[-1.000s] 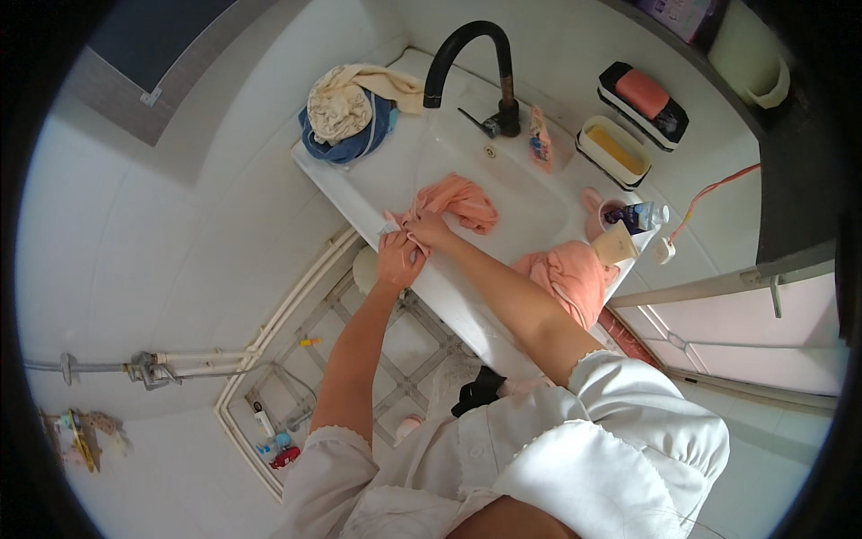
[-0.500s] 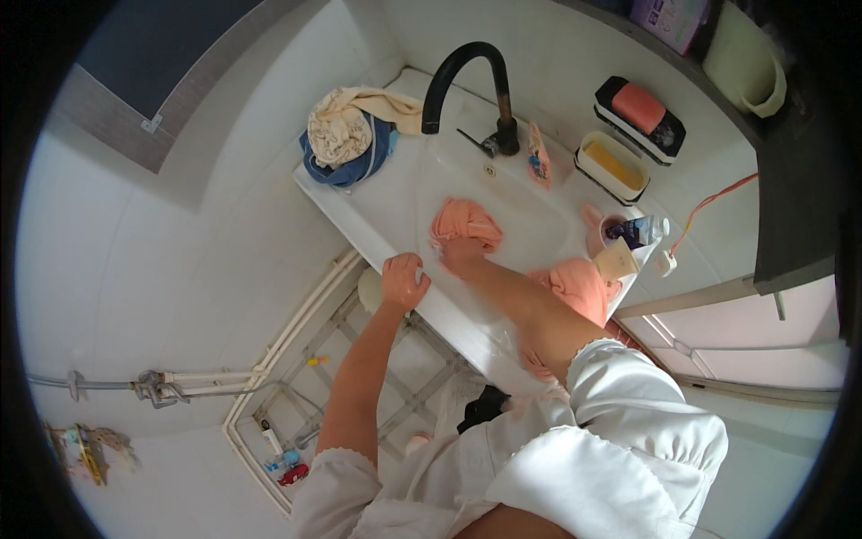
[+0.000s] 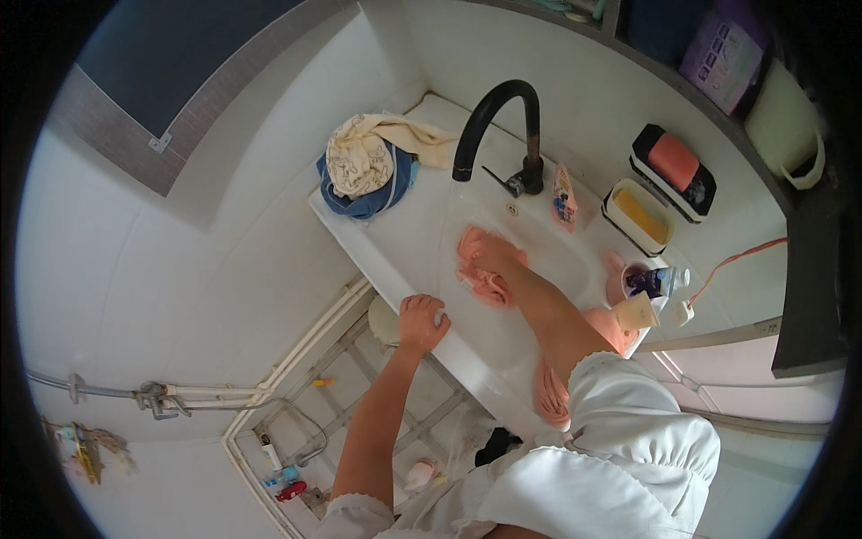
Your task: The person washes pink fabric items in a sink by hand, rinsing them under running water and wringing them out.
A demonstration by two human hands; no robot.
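In the basin of the white sink (image 3: 395,260), a wet salmon-pink cloth (image 3: 488,287) lies crumpled. My right hand (image 3: 492,252) is down on its upper part, with fingers closed into the folds and partly hidden by them. My left hand (image 3: 423,322) grips the sink's front rim, its fingers curled over the edge. Above the basin arches a black faucet (image 3: 489,103); its spout is left of the cloth. More pink fabric (image 3: 551,395) hangs over the front rim beside my right arm, and another pink bundle (image 3: 613,328) lies on the sink's right end.
A blue and cream cloth pile (image 3: 362,171) sits on the left counter. Along the right stand a pink-and-white tube (image 3: 563,199), soap dishes (image 3: 639,216), a pink cup (image 3: 620,278) with tubes and a beige tube (image 3: 636,312). A dark shelf (image 3: 813,269) juts out at right.
My right hand has moved from the cloth's near edge onto its top, and the cloth is more spread out. My left hand stays on the rim. The whole view has shifted slightly.
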